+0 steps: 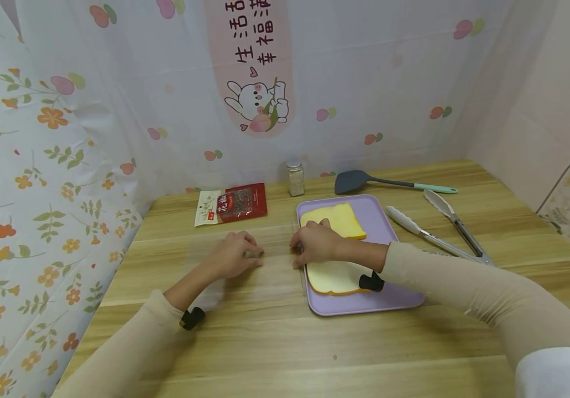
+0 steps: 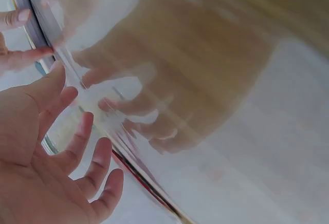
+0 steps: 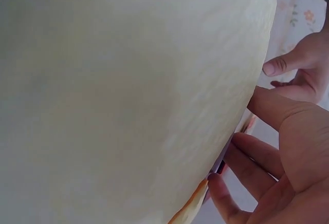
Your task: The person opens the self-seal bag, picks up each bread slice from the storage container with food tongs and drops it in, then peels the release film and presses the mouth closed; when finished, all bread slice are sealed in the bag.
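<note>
A purple tray (image 1: 399, 298) holds a yellow slice of bread (image 1: 341, 217) at the back and a cream slice with an orange-brown crust (image 1: 331, 279) nearer the front. My right hand (image 1: 319, 242) reaches over the tray to its left edge. In the right wrist view, fingertips (image 3: 218, 185) are at the rim beside the cream slice (image 3: 139, 100). Left of the tray lies what looks like a thin clear sheet (image 1: 277, 282), faint against the wood. Above it is my left hand (image 1: 235, 255), its fingers (image 2: 85, 136) loosely bent and spread, with nothing visible between them.
Behind the hands lie a red-and-white spice packet (image 1: 232, 204) and a small glass jar (image 1: 295, 178). A spatula (image 1: 389, 181) with a mint handle end stretches along the back right. Metal tongs (image 1: 446, 237) lie right of the tray. Printed cloth (image 1: 364, 83) hangs behind the wooden table.
</note>
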Available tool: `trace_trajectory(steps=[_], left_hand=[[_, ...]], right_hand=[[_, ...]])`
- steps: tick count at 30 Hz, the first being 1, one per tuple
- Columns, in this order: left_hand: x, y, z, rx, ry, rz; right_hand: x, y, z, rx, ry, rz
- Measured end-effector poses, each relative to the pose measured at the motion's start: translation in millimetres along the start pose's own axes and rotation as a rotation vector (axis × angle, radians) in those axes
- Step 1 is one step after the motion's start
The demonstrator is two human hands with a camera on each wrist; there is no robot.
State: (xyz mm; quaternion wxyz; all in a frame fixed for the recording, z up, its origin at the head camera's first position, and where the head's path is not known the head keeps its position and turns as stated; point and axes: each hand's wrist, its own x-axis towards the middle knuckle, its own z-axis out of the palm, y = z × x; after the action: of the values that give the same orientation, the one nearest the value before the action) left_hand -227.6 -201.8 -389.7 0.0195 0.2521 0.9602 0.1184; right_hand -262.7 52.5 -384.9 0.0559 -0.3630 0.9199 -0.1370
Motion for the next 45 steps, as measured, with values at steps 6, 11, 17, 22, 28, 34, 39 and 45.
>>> trace_trajectory(steps=[6,11,17,22,28,34,39,45], left_hand=[[-13.1,-17.4,-7.5,0.018,0.004,-0.068],[-22.5,-28.9,-8.7,0.032,-0.001,-0.086],[-27.9,-33.9,-4.1,0.029,0.027,-0.062],[-28.8,-34.6,-3.2,-0.014,0.045,-0.049],[-29.7,-33.1,-2.3,-0.060,0.039,-0.088],[-30.7,-33.8,0.1,-0.102,0.058,-0.094],[-32.1,-33.3,0.2,-0.125,0.072,-0.081],[-31.9,-34.9,-1.4,-0.138,0.101,-0.056]], right_hand=[[0.0,-2,-1,0.011,-0.003,-0.007],[-0.3,-2,-1,0.001,-0.003,-0.008],[-1.3,0,-1,0.009,0.009,-0.016],[-0.3,2,-1,0.015,0.021,-0.018],[1.5,3,1,0.022,0.023,-0.020],[1.3,2,-1,0.025,0.008,-0.018],[0.5,2,-2,0.024,-0.003,-0.030],[-0.4,2,-2,0.044,-0.010,-0.053]])
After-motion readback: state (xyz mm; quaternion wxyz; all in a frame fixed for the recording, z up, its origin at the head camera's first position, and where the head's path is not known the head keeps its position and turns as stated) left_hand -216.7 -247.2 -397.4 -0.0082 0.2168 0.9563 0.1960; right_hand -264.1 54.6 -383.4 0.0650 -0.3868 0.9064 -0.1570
